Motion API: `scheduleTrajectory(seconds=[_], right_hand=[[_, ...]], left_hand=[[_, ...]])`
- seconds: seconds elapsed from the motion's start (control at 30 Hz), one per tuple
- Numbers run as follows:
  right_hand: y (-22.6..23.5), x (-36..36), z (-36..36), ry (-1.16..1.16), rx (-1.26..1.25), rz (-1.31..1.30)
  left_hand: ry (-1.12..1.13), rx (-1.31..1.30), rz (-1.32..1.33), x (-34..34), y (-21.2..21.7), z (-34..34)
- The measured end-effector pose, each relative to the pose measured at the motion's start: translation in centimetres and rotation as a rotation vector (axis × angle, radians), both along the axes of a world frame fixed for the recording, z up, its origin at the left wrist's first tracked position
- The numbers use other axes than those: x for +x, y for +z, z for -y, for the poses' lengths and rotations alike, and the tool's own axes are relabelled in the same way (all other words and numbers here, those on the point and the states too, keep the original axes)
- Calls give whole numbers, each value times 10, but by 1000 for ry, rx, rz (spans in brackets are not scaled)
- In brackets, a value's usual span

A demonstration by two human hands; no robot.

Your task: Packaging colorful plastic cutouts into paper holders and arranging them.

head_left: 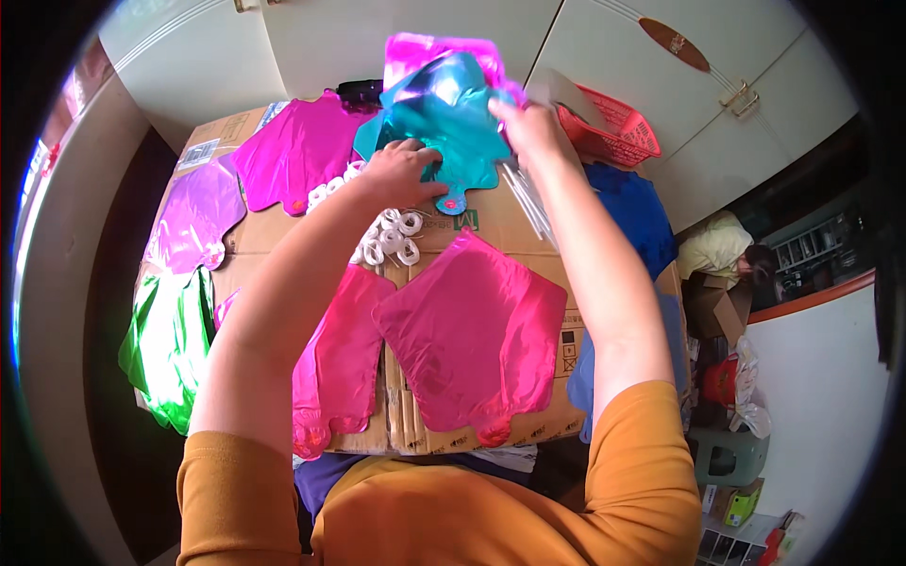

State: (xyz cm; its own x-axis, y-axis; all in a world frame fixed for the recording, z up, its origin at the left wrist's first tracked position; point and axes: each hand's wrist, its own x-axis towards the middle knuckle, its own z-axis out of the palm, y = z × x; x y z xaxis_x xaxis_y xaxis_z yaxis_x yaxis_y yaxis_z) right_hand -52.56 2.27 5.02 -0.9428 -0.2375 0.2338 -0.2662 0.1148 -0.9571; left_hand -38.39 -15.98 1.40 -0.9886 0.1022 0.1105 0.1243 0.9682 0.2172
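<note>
At the far side of the cardboard surface, a flat teal foil balloon (444, 123) lies over shiny magenta foil (444, 49). My right hand (530, 132) pinches the teal balloon's right edge, where a purple foil strip also shows. My left hand (401, 174) rests at its lower left, fingers apart, beside the round tail tab. Small rolls of white ribbon (387, 236) cluster just below that hand. Two flat pink foil balloons, one on the right (477, 330) and one on the left (340, 354), lie nearer my body.
Magenta (302, 151), lilac (198, 217), green (170, 340) and blue (632, 212) foil balloons lie around the cardboard (434, 415). White sticks (528, 203) sit below my right hand, near a red basket (613, 127). Pale cabinets (406, 19) stand behind; another person (722, 250) is at right.
</note>
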Motion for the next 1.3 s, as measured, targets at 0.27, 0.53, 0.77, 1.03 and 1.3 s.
scheduleTrajectory(seconds=[0.27, 0.53, 0.77, 1.03, 1.3], right_hand=[[128, -120, -49, -174, -329, 29], [201, -108, -245, -275, 543, -153], [254, 11, -345, -721, 1200, -683], [23, 92, -286, -286, 817, -676], [17, 108, -282, -406, 782, -559]], left_hand=[[108, 59, 162, -11, 35, -24], [49, -158, -99, 6, 32, -19], [-856, 235, -338, -1, 71, -151], [-978, 46, -345, -29, 9, -240], [-925, 91, -345, -32, 0, -252]])
